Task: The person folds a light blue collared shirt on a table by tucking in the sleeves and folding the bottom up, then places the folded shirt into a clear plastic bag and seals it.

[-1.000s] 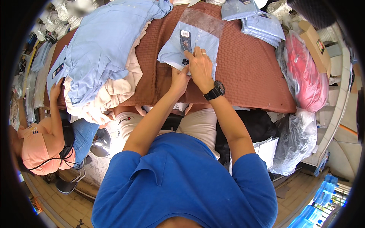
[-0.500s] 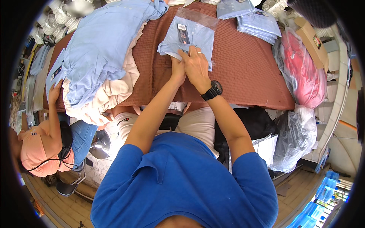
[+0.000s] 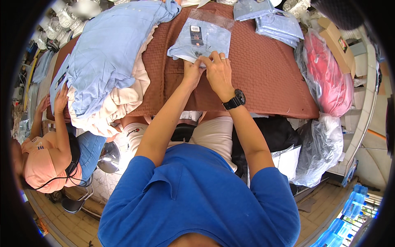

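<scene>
A folded light-blue shirt (image 3: 214, 38) in a clear plastic bag (image 3: 207, 15) lies on the brown table cover, with a dark tag (image 3: 196, 35) on its front. Along its near left edge runs a white strip. My left hand (image 3: 192, 74) grips the bag's near edge, fingers partly tucked under it. Beside it, my right hand (image 3: 219, 73) pinches the same edge between thumb and fingers. The two hands' fingertips nearly meet, and what lies right between them is hidden. A dark watch is on my right wrist.
Loose blue and cream shirts (image 3: 108, 49) are heaped on the left. Bagged blue shirts (image 3: 279, 25) are stacked at the far right, near a red bundle in plastic (image 3: 325, 72) and a cardboard box (image 3: 337, 46). At the left, another person (image 3: 49, 158) handles a blue garment.
My right hand has drawn back slightly toward me and right, onto the bag's near edge. The bagged shirt has shifted a little left. The other person's second hand has come up to their garment.
</scene>
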A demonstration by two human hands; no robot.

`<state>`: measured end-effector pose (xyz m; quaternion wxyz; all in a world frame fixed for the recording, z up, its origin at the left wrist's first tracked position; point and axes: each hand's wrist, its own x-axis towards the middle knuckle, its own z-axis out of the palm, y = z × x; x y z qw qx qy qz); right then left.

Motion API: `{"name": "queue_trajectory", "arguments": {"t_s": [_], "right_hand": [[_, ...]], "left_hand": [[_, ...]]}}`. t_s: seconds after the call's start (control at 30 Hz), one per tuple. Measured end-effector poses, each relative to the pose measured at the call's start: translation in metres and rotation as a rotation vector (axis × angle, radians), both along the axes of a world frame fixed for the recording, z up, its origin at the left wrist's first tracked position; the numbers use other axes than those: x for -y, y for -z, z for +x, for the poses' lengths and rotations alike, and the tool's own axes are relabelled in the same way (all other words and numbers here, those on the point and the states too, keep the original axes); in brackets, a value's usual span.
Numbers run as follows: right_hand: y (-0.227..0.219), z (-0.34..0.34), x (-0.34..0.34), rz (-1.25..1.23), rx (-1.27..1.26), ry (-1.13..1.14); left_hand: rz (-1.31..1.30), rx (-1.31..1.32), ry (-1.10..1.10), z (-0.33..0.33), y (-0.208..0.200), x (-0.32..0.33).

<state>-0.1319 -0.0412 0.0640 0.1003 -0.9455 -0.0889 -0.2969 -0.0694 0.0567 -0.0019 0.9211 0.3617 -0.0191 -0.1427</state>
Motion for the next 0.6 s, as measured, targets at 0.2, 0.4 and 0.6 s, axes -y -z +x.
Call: {"name": "queue_trajectory", "arguments": {"t_s": [0.2, 0.4, 0.6], "right_hand": [[-0.006, -0.003, -0.006, 0.07, 0.027, -0.079], [-0.012, -0.01, -0.013, 0.088, 0.039, -0.138], [-0.015, -0.021, -0.023, 0.158, 0.021, -0.106]], "left_hand": [[-0.039, 0.036, 0.042, 0.004, -0.001, -0.001], [0.023, 0.047, 0.057, 0.01, 0.011, -0.002], [0.199, 0.123, 0.039, 0.002, 0.019, -0.007]]}}
